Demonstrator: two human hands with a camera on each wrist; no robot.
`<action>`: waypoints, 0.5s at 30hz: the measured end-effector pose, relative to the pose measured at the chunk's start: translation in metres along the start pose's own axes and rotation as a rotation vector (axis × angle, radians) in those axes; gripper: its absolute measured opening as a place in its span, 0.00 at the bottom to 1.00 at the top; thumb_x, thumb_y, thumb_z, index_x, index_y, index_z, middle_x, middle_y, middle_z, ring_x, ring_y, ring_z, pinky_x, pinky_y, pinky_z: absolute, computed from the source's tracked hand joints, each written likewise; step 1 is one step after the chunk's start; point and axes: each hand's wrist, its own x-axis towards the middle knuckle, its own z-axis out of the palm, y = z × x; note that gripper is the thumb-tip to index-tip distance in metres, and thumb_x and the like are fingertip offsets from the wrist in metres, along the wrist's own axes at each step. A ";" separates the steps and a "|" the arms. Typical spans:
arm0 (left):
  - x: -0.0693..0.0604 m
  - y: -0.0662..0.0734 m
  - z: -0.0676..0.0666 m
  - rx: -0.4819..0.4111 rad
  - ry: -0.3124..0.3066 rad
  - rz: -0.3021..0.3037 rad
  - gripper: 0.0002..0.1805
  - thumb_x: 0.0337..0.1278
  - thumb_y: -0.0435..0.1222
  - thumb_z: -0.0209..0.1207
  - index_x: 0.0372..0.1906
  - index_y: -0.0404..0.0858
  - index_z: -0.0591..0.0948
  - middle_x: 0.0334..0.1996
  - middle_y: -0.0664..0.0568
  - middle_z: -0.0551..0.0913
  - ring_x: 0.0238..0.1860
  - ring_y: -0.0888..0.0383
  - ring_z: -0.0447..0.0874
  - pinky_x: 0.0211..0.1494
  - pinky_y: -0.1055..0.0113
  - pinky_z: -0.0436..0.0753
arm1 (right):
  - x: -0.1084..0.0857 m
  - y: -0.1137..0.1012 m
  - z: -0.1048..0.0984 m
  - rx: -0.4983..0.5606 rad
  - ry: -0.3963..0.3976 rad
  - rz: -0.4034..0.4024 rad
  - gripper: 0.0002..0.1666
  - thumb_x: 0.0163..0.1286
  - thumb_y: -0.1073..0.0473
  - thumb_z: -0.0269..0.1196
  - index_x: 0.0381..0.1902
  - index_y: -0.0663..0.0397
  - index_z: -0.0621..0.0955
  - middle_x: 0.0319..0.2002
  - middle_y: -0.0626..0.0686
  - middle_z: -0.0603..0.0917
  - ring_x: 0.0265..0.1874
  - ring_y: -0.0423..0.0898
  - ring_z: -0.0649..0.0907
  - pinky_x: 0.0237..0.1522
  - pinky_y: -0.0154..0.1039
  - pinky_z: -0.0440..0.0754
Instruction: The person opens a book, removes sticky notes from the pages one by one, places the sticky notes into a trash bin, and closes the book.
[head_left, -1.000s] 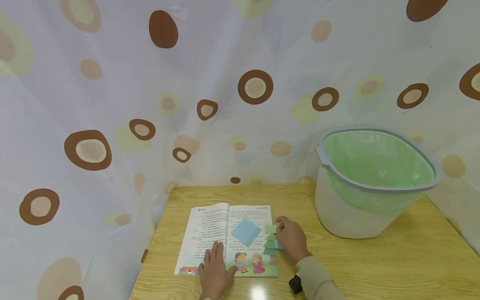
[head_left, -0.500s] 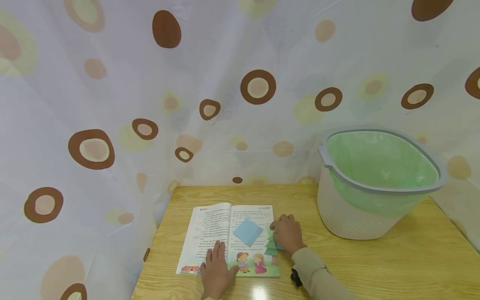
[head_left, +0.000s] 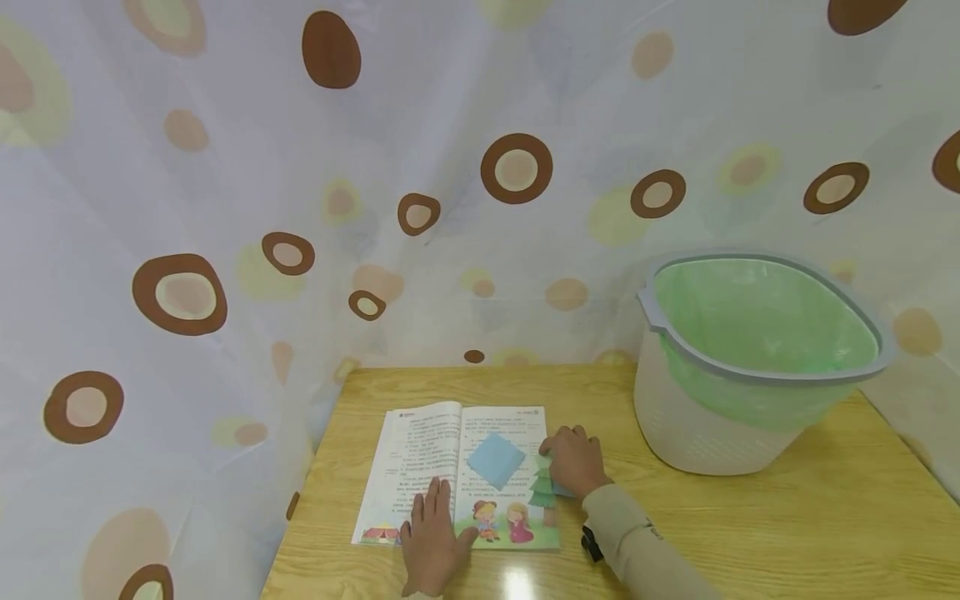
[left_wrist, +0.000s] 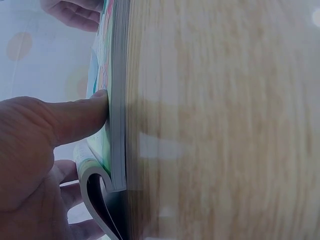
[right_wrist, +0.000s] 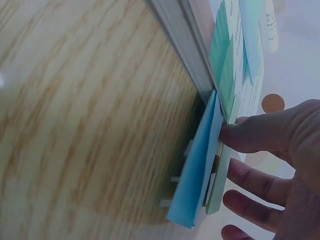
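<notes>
Book [head_left: 423, 446] first, in the head view: it lies spread open on the bench [head_left: 712, 533], low and central in the frame, a light blue square [head_left: 496, 460] resting on its right page. I have the left hand [head_left: 433, 540] laid across the lower pages near the fold, fingers extended and gripping nothing. The right hand [head_left: 573, 461] is at the book's right edge with its fingers bent, and below it a blue slip [head_left: 563, 490] juts out. The basket [head_left: 701, 433] with its green liner [head_left: 757, 317] stands at the right of the frame.

In my left wrist view, the left thumb [left_wrist: 82, 117] rests on the page at left of centre; some right-hand fingers show at the upper left.

My right wrist view tells most. The blue slip sticks out past the page edge, lower centre, and just beside it is a pale green strip [right_wrist: 218, 187]. The right thumb [right_wrist: 245, 134] touches that strip; thumb and fingers stand apart, wrapped round nothing that I can see. How hard they press, I can't tell.

I judge the step in hand to be settling the green strip on the page edge while the left hand steadies the book. The next move seems to call for even pressure along the strip, then a clean lift that doesn't drag the blue slip.
</notes>
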 end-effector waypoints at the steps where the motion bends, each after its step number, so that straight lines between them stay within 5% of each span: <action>1: 0.000 0.000 0.000 0.001 0.002 0.002 0.49 0.48 0.51 0.70 0.74 0.40 0.63 0.77 0.45 0.60 0.75 0.33 0.57 0.69 0.24 0.58 | 0.000 0.000 0.000 0.002 0.004 -0.005 0.17 0.60 0.70 0.61 0.41 0.46 0.89 0.45 0.56 0.85 0.51 0.59 0.78 0.51 0.64 0.77; 15: -0.001 0.001 0.000 -0.004 0.011 0.005 0.48 0.48 0.50 0.71 0.74 0.40 0.63 0.77 0.45 0.60 0.75 0.34 0.57 0.70 0.25 0.58 | 0.002 0.002 -0.001 -0.008 0.002 -0.021 0.18 0.61 0.70 0.61 0.40 0.43 0.89 0.43 0.54 0.85 0.49 0.58 0.79 0.49 0.63 0.78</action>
